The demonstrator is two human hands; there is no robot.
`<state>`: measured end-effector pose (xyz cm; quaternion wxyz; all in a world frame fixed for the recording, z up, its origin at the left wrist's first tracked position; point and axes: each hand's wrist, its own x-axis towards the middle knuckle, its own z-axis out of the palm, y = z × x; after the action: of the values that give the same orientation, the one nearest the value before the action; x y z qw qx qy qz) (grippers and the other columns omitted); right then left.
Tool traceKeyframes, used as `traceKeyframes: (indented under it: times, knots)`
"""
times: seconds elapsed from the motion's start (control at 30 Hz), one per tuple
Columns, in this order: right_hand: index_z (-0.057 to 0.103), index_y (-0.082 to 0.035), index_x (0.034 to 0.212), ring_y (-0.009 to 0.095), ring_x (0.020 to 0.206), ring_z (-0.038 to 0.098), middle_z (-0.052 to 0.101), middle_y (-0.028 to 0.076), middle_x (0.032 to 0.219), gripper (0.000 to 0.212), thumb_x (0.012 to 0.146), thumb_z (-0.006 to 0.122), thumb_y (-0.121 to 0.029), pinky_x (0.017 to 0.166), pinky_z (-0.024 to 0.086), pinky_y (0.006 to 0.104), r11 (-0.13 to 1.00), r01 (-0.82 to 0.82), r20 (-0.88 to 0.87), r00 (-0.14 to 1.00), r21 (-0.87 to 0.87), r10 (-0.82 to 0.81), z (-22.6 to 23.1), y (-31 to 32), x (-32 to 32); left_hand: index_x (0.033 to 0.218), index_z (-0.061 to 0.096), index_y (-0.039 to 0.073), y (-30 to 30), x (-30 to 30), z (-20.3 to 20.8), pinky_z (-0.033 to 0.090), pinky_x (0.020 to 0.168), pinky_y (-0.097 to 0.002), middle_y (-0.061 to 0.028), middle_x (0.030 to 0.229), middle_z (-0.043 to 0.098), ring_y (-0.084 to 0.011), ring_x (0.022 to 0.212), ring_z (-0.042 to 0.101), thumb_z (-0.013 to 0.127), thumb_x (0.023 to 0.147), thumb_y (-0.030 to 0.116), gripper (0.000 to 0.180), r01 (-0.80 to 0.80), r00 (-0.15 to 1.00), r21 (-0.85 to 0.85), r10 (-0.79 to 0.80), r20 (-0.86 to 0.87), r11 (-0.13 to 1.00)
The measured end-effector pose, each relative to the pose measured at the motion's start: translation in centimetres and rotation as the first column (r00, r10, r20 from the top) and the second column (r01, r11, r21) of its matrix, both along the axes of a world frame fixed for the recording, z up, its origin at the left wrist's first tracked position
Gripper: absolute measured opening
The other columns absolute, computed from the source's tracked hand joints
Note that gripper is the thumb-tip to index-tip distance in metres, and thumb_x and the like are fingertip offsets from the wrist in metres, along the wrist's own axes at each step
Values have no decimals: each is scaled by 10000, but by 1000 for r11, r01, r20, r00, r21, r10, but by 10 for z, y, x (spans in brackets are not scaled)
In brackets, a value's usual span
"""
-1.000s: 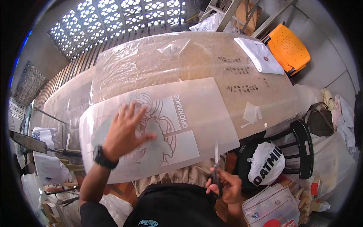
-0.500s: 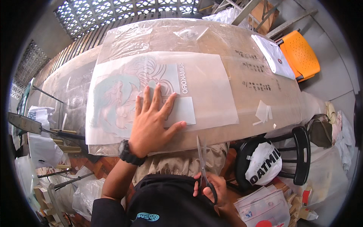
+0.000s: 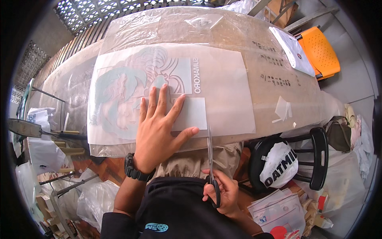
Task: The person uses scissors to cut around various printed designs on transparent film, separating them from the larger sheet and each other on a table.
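A translucent printed film sheet (image 3: 227, 111) lies on the plastic-covered table, bearing a mirrored design in pale green and pink with a pale rectangle. My left hand (image 3: 159, 129) rests flat on its lower middle, fingers spread and thumb pointing right. My right hand (image 3: 223, 193) grips black-handled scissors (image 3: 210, 153) in front of my body. Their blades point away from me, and the tips reach the sheet's near edge, just right of my left thumb. The blades look almost together; whether film lies between them I cannot tell.
Clear plastic (image 3: 274, 115) covers the table, with a small film scrap (image 3: 283, 108) on it. A folded white shirt (image 3: 292, 51) lies by an orange chair (image 3: 319, 53). A black chair (image 3: 318, 159) stands at right; bagged items (image 3: 278, 211) sit below it.
The scissors have moved up to the sheet's near edge, and their parted blades have come closer together. My left hand stays pressed on the film. The whole view has shifted slightly.
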<state>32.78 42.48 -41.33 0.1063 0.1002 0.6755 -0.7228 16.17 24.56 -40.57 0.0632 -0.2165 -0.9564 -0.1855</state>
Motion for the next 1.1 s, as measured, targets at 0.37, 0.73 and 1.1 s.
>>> traceKeyframes:
  times: [0.37, 0.73, 1.1]
  knots:
    - [551, 67, 1287, 43, 569, 549, 542, -7, 658, 491, 938, 706, -242, 508, 468, 209, 999, 28, -7, 1000, 20, -28, 3, -5, -2, 1452, 496, 162, 1, 0, -1, 135, 1190, -535, -240, 1575, 278, -424, 1483, 187, 602, 836, 667, 804, -13, 1000, -7, 13, -22, 1000]
    - [558, 65, 1285, 38, 545, 545, 549, -5, 645, 485, 930, 714, -226, 501, 470, 205, 998, 58, 3, 998, 33, -58, 4, -8, -2, 1436, 498, 146, 2, 2, 1, 170, 1181, -548, -270, 1544, 306, -462, 1456, 219, 588, 834, 686, 814, 3, 999, -13, -4, -50, 1000]
    - [560, 57, 1288, 40, 545, 567, 559, -5, 634, 476, 921, 724, -199, 498, 471, 203, 996, 56, -7, 998, 73, -56, 3, -8, -1, 1453, 488, 152, 2, 1, 2, 146, 1191, -530, -253, 1570, 273, -444, 1474, 189, 622, 808, 684, 847, -6, 1000, -12, 6, -19, 1000]
